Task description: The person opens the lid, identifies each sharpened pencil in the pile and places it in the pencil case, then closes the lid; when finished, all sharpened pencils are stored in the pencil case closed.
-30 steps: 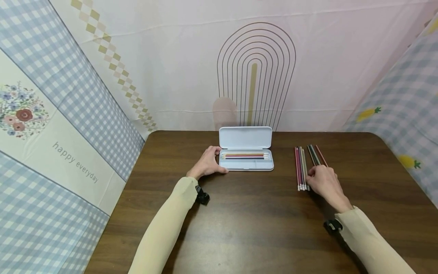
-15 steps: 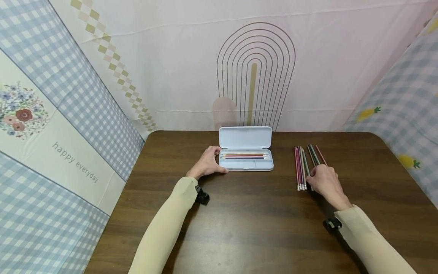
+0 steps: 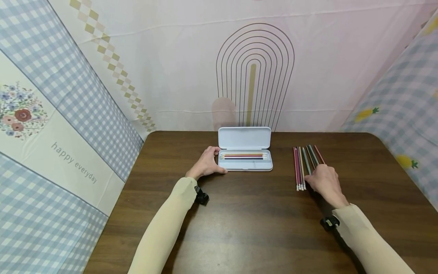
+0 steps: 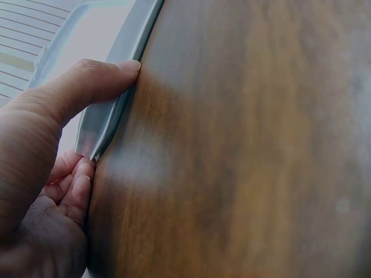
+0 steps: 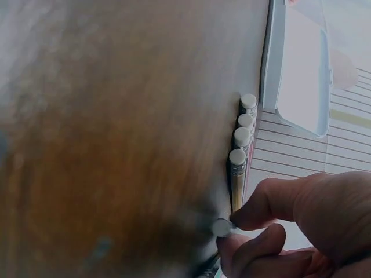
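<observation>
My left hand (image 3: 206, 162) grips the left end of a white pencil case (image 3: 237, 165), thumb on its front edge, other fingers at its left side. The case stands open with several pencils (image 3: 243, 156) lying lengthwise inside. Over on the right, my right hand (image 3: 324, 181) pinches a greenish pencil (image 3: 306, 161) near its white eraser (image 5: 222, 227) between thumb and finger. Left of it lies a row of several pencils (image 3: 298, 167), eraser ends toward me. Beyond the fingers lie dark green pencils (image 3: 313, 154) and a red pencil (image 3: 319, 153), their near ends hidden by the hand.
Everything rests on a brown wooden table (image 3: 253, 224). A patterned cloth (image 3: 181, 68) hangs behind the table's far edge, and checked cloth (image 3: 407, 114) borders the right side. The raised lid (image 3: 244, 138) stands at the back of the case.
The greenish pencil has come apart from the row, its far end swinging right toward the dark green pencils. My right hand has barely shifted. The left hand and case stay put.
</observation>
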The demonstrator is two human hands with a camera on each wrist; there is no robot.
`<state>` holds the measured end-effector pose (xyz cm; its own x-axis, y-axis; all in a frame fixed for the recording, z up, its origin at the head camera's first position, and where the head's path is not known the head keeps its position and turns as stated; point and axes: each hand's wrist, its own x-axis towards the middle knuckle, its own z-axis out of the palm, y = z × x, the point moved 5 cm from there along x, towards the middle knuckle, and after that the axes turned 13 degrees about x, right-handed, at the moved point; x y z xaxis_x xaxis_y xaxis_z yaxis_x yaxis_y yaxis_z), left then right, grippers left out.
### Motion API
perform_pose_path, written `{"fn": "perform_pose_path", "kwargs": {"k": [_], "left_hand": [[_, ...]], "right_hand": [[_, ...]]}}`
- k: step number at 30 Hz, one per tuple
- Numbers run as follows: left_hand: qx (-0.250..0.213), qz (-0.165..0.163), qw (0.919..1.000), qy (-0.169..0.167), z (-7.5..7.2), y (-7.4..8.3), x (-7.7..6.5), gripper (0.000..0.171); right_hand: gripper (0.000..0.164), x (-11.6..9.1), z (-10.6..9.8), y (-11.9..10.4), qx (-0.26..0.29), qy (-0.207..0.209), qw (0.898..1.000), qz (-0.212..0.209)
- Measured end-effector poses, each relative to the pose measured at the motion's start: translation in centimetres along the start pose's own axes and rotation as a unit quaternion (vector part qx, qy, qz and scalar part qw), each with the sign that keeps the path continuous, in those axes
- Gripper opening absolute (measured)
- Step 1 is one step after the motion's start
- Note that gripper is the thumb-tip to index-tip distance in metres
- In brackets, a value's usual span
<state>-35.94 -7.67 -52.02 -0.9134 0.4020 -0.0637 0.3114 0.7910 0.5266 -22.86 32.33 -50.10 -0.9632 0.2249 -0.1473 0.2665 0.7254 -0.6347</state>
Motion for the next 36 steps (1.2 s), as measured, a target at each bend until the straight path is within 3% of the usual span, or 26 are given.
{"fn": "perform_pose_path", "kwargs": {"k": [8,16,23,36], "left_hand": [[0.0,0.0,1.0,-0.001,0.1,0.0,0.0,0.085],[0.0,0.001,1.0,-0.002,0.0,0.0,0.0,0.086],[0.002,-0.001,1.0,-0.005,-0.1,0.0,0.0,0.086],[0.007,-0.005,0.9999,-0.012,0.0,-0.1,0.0,0.086]], "right_hand": [[0.04,-0.2,-0.7,-0.1,-0.002,0.043,0.999,-0.016],[0.035,-0.7,-1.2,-1.7,0.008,0.082,0.995,-0.061],[0.032,-1.3,-1.0,-4.0,0.017,0.059,0.995,-0.074],[0.018,-1.5,-0.4,-8.7,0.026,0.043,0.986,-0.158]]}}
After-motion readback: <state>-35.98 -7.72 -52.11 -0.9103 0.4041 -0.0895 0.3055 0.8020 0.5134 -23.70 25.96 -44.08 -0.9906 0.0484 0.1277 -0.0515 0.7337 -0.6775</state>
